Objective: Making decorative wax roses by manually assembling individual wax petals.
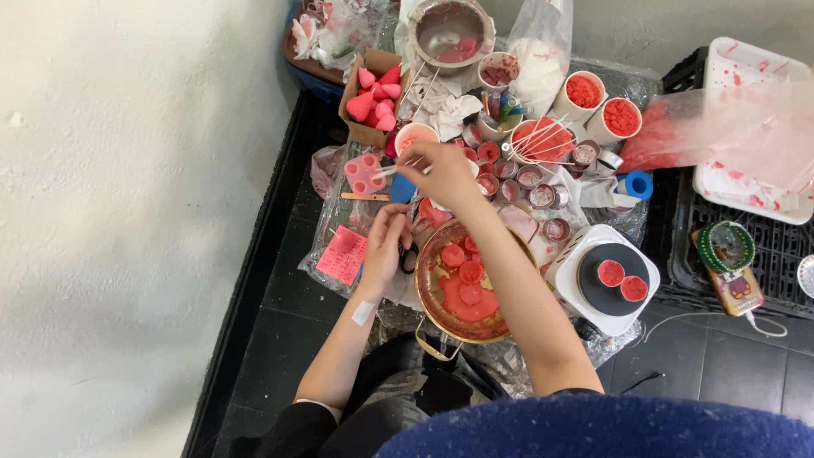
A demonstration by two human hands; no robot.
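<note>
Hands: both over the middle of the cluttered floor spread, close together above the plastic sheet (343, 220).
Right hand (445, 174): reaching forward, fingers pinched on a thin white stick (398, 167) — tip pointing left toward the pink mould (365, 174), held low and level, seemingly for fine placing.
Left hand (386, 246): fingers curled down beside the brass pan's left rim, touching something small underneath; whether gripping or just steadying, cannot tell. Small plaster on the forearm.
Pink mould: just left of the right hand, cavities facing up, near enough to reach with the stick.
Brass pan (432, 297): directly in front of the knees, holding red wax discs and a red smear — kept central, within easy reach of both hands.
Small tins (530, 178): clustered beyond the pan, several filled red, mouths up.
White cups (585, 93): two at the back right, heaped with red granules, out of the way of the hands.
Cardboard box (373, 97): back left, full of pink and red cones, apparently parked as finished pieces.
Hot plate (606, 280): right of the pan, two red-filled tins resting on its dark top.
Metal pot (449, 34): far back, red residue inside.
Pink paper (342, 254): flat on the sheet, left of the left hand.
</note>
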